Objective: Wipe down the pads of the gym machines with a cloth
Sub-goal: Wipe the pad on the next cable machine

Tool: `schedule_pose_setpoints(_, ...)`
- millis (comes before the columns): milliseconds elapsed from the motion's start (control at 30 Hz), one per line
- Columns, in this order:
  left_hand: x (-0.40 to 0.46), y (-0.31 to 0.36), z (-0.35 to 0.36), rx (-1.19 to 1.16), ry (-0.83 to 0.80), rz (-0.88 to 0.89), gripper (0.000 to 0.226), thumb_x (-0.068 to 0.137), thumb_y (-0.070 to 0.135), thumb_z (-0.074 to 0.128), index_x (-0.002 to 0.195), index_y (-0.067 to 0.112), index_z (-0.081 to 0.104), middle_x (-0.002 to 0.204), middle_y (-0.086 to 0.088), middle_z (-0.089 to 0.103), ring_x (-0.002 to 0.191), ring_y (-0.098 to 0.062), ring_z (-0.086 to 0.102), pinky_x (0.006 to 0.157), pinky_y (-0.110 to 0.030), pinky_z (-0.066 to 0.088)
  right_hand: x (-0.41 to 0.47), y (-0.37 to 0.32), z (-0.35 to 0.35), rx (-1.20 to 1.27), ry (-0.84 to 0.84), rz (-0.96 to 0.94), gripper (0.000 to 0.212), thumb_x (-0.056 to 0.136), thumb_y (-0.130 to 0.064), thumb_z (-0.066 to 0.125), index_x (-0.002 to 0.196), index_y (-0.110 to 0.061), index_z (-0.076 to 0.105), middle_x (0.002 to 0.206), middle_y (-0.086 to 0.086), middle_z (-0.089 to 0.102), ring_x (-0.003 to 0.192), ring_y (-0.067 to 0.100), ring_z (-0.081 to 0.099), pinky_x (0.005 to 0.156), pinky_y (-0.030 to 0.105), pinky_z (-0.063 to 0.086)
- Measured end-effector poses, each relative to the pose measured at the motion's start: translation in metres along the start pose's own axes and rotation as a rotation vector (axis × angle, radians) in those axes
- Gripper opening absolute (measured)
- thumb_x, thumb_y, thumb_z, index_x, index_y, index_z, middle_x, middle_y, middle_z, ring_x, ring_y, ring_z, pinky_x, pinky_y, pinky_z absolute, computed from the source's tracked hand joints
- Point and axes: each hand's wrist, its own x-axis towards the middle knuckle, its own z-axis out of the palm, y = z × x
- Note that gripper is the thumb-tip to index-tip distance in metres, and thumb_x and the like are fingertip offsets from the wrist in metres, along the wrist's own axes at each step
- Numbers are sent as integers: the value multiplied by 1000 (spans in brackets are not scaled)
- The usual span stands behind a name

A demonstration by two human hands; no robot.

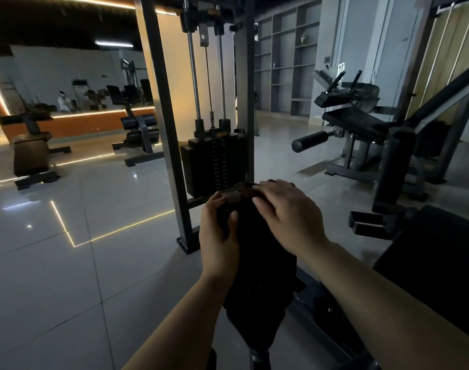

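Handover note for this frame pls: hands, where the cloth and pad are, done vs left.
Left hand: grips the left edge of the dark upright pad, thumb curled on its front.
Right hand: lies over the pad's top, fingers on a dark brownish cloth bunched there.
Behind the pad: weight stack.
Done: cannot tell how much is wiped.
Left: probably the pad's lower face, then the seat pad at right and the leg machine pads beyond.

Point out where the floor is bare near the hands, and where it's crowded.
Bare tile floor lies left of the weight stack frame, short of the benches. Right of the hands is crowded: seat pad, footrests, leg machine.
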Motion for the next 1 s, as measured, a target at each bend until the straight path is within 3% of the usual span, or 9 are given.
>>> schedule_pose_setpoints(167, 12, 8, -5, 532, -89, 252, 42, 90, 30, 37, 125, 22, 58, 146, -4, 40, 138, -25, 33, 107, -52, 37, -31, 0, 29, 43, 279, 84, 51, 101, -46, 29, 133, -17, 56, 145, 8, 45, 136, 34, 36, 101, 37, 38)
schedule_pose_setpoints(333, 13, 2, 4, 477, -80, 312, 43, 96, 30, 33, 123, 12, 60, 127, -7, 53, 120, -22, 42, 97, -42, 43, -78, 5, 69, 78, 416, 116, 48, 103, -41, 30, 144, -16, 32, 151, 24, 22, 140, 42, 27, 107, 47, 40)
schedule_pose_setpoints(400, 14, -3, 5, 468, -37, 338, 40, 97, 28, 33, 120, 11, 61, 125, -8, 55, 116, -25, 45, 93, -39, 42, -109, 11, 90, 112, 350, 110, 50, 103, -40, 29, 147, -19, 21, 154, 22, 12, 143, 41, 20, 107, 51, 38)
schedule_pose_setpoints(533, 13, -6, 7, 458, -5, 374, 39, 98, 29, 33, 118, 11, 62, 121, -8, 55, 113, -25, 46, 93, -35, 40, -154, 21, 113, 201, 286, 133, 52, 103, -36, 30, 151, -22, 15, 160, 10, 1, 145, 35, 19, 104, 47, 40)
schedule_pose_setpoints(667, 13, -6, 7, 480, -6, 380, 40, 98, 32, 34, 118, 12, 62, 121, -8, 55, 113, -25, 47, 91, -35, 39, -124, 19, 90, 299, 326, 129, 52, 104, -37, 24, 153, -30, 7, 158, 10, 10, 143, 32, 26, 98, 45, 48)
schedule_pose_setpoints(767, 13, -7, 8, 487, 0, 378, 39, 97, 32, 36, 118, 12, 61, 121, -8, 55, 112, -25, 47, 88, -40, 42, -71, 10, 58, 318, 429, 166, 49, 103, -33, 27, 150, -20, 22, 156, 13, 22, 140, 28, 33, 98, 34, 48)
schedule_pose_setpoints(867, 13, -9, 9, 481, 10, 395, 37, 98, 31, 36, 118, 13, 61, 120, -8, 55, 112, -24, 47, 87, -45, 44, -40, 6, 46, 246, 489, 128, 43, 103, -29, 32, 142, -11, 39, 153, 17, 30, 138, 27, 37, 95, 40, 51)
schedule_pose_setpoints(1000, 13, -10, 10, 501, 24, 404, 37, 98, 31, 36, 118, 13, 60, 120, -8, 55, 112, -25, 47, 88, -44, 43, -65, 8, 66, 200, 495, 117, 54, 100, -44, 34, 145, -15, 31, 152, 21, 27, 141, 30, 32, 93, 44, 52)
